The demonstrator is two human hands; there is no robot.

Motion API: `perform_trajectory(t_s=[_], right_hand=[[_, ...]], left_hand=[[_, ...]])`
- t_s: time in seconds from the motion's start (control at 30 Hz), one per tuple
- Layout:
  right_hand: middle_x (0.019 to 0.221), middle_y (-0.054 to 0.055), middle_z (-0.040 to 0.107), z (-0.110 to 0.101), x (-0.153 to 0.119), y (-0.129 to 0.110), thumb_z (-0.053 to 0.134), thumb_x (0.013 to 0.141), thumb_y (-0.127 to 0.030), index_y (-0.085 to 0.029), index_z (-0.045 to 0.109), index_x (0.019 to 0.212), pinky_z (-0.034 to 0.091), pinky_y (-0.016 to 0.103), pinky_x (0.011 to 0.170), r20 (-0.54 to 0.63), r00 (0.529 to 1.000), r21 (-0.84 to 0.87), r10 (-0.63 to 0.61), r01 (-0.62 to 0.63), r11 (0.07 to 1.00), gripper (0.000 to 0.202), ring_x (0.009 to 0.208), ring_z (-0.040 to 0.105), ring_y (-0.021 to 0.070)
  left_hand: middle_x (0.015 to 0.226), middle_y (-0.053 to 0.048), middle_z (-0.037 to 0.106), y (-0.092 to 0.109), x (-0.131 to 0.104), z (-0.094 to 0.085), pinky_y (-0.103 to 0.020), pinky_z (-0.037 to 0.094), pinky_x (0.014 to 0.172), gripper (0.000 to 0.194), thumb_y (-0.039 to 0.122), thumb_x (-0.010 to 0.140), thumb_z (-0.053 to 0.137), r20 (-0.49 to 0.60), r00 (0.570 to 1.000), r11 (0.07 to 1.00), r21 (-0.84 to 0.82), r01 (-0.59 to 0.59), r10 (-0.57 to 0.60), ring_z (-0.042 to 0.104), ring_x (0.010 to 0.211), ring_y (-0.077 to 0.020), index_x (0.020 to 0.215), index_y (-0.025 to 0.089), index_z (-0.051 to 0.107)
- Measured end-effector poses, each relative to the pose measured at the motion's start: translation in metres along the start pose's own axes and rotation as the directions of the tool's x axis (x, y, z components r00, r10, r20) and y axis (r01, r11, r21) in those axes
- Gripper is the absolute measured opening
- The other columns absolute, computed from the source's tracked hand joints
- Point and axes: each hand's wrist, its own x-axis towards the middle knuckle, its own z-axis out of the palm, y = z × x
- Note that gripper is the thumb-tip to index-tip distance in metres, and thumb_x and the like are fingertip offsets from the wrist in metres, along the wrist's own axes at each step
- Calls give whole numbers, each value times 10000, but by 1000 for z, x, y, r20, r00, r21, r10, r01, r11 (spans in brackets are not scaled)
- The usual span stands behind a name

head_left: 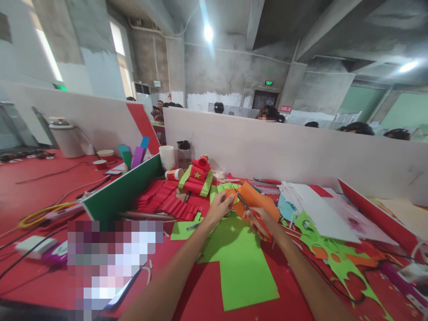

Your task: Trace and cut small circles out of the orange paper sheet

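My left hand (219, 208) pinches the edge of an orange sheet (259, 200), thumb and fingers pressed together near a rounded end. In my right hand (264, 221) is a pair of scissors (243, 201) with red handles, its blades pointing up and left against the orange sheet by my left fingers. Whether the blades are apart cannot be made out. Below both hands a bright green sheet (244, 267) with a stepped outline lies flat on the red table. The orange sheet curls behind the scissors and right hand.
Folded red pieces (163, 200) and a red-green figure with a star (198, 174) lie at left. Green offcuts with round holes (329, 249) and white sheets (321, 209) are at right. A white partition (287, 151) stands behind; a pixelated phone-like screen (113, 272) sits front left.
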Motion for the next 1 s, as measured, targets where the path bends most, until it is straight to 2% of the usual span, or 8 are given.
perform_trajectory(t_s=[0.33,0.5,0.67,1.0], right_hand=[[501,-35,513,0,0,4,438,881,-688,-185,607,990,362,199,292,29,999,32,-37,36,999,542,299,424,102],[516,-30,513,3,-1,5,399,882,-720,-187,598,1030,361,205,297,61,996,72,-67,62,995,588,305,430,106],[536,-25,525,6,-1,6,393,863,-754,-181,607,979,366,210,312,81,990,89,-115,108,990,623,314,421,96],[561,-30,526,7,-3,0,380,835,-801,-169,600,973,370,200,330,81,989,127,-126,115,985,683,335,428,87]], left_hand=[[535,59,465,-1,1,1,-216,310,442,350,512,785,634,-36,999,999,-37,-3,2,418,434,-79,792,176,536],[534,68,455,-4,2,2,-202,317,443,323,477,776,630,-59,997,996,-79,34,-39,412,426,-68,750,180,504],[534,71,447,-5,2,2,-192,313,447,276,424,768,619,-77,995,996,-70,64,-69,409,429,-61,718,179,502],[511,68,453,-9,3,2,-197,302,448,311,464,745,627,-56,995,996,-44,75,-78,410,431,-69,705,179,508]])
